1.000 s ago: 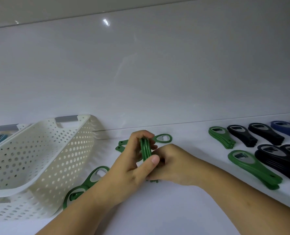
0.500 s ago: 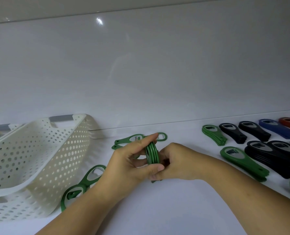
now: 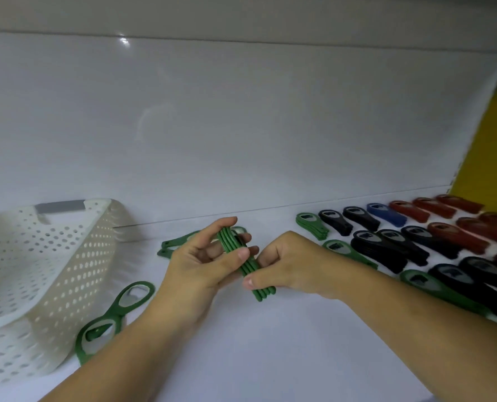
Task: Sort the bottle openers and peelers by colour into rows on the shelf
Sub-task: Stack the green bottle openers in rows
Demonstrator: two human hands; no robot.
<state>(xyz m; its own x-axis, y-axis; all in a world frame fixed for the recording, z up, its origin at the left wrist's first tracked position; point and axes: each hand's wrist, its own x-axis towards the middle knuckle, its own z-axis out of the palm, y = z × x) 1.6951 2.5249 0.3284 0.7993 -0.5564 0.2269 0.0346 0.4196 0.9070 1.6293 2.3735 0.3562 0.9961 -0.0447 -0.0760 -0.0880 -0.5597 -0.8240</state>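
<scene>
A stack of green bottle openers (image 3: 242,264) stands on edge between both hands at the middle of the white shelf. My left hand (image 3: 203,265) grips its upper part with thumb and fingers. My right hand (image 3: 285,264) pinches its lower part from the right. More green openers lie loose: two (image 3: 116,311) near the basket and a few (image 3: 173,246) behind my left hand. To the right lie rows sorted by colour: green (image 3: 312,226), black (image 3: 386,248), blue (image 3: 386,214), red (image 3: 456,224).
A white perforated basket (image 3: 38,274) with a grey handle lies tipped at the left. The glossy white back wall (image 3: 241,126) rises behind the shelf. A yellow surface (image 3: 491,134) shows past the shelf's right end.
The view has swung to the right, showing more of the sorted rows and the red openers. Both hands keep hold of the green stack, now tilted with its lower end toward me.
</scene>
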